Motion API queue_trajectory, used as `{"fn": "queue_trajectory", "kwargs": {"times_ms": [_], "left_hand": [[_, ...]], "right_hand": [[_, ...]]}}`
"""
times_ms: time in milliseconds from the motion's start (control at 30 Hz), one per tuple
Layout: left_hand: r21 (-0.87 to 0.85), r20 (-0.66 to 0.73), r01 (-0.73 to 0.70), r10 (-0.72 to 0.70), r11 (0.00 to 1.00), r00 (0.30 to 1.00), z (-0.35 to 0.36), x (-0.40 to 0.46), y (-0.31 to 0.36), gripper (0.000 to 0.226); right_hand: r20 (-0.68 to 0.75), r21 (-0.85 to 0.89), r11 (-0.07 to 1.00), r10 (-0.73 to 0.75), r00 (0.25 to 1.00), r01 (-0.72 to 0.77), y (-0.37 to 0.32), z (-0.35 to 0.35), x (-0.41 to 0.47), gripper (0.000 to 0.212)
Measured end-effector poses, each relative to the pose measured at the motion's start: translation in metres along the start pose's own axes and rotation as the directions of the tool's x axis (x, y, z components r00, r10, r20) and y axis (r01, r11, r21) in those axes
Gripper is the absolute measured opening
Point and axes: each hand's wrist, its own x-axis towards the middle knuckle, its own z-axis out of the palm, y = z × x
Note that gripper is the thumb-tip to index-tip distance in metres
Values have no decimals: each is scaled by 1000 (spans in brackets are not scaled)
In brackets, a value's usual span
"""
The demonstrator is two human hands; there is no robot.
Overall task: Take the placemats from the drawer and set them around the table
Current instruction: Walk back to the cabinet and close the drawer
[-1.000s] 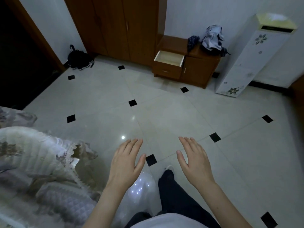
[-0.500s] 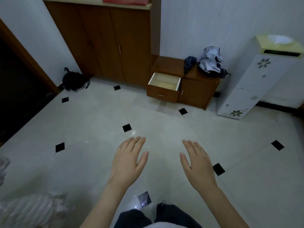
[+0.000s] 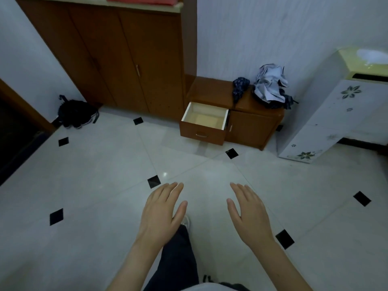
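A low wooden cabinet [image 3: 255,124] stands against the far wall with its left drawer [image 3: 204,122] pulled out. The drawer's pale inside shows, and I cannot make out any placemats in it. My left hand [image 3: 160,213] and my right hand [image 3: 249,214] hover side by side, palms down, fingers straight, holding nothing. Both are well short of the drawer, above the tiled floor. No table is in view.
A tall wooden wardrobe [image 3: 117,57] fills the back left. Crumpled clothes [image 3: 269,87] lie on the cabinet top. A white floral floor unit [image 3: 340,106] stands at the right, a black bag [image 3: 76,113] by the dark doorway at the left. White floor tiles [image 3: 105,185] stretch between.
The view has moved forward and tilted up: the bedding at the lower left has dropped out of sight and the open drawer looks nearer. Both hands keep their flat, empty pose.
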Motion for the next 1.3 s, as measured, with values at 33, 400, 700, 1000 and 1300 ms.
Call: {"fn": "queue_trajectory", "kwargs": {"times_ms": [33, 400, 700, 1000, 1300], "left_hand": [[-2, 1, -11, 11, 1000, 1000, 0, 20, -9, 52], [29, 25, -184, 183, 983, 983, -54, 252, -82, 53], [-3, 92, -165, 164, 986, 982, -23, 362, -114, 53], [-23, 117, -120, 122, 993, 986, 10, 463, -119, 51], [-59, 190, -227, 235, 972, 953, 39, 587, -145, 49]], "right_hand": [[-10, -5, 1000, 7, 1000, -7, -3, 2, 20, 63], [-139, -39, 995, 89, 986, -96, -63, -11, 215, 64], [-96, -39, 993, 111, 989, -115, -51, 0, 332, 61], [-32, -12, 993, 117, 993, -118, -13, 0, 453, 60], [-95, 2, 990, 138, 986, -139, -9, 11, 562, 56]]}}
